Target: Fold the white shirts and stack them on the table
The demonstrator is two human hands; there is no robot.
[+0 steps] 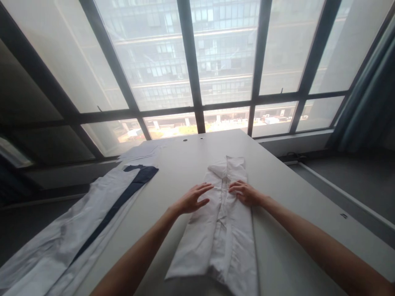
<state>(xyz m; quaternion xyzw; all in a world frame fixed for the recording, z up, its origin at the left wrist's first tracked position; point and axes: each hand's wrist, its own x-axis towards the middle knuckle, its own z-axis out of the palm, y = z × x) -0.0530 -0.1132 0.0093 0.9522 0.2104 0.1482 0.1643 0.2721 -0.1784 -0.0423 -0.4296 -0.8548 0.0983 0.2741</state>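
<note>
Stretching its long axis away from the person, a folded white garment (pixel 239 242) lies on the tabletop (pixel 284 230), narrower end toward the window (pixel 225 53). Left hand (pixel 196 199), loosely open, is at its left edge; right hand (pixel 247 194), fingers bent, touches it, grip unclear.

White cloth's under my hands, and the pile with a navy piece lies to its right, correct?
Wrong side: the head view shows the pile with the navy piece left of the white cloth under your left hand and right hand.
</note>
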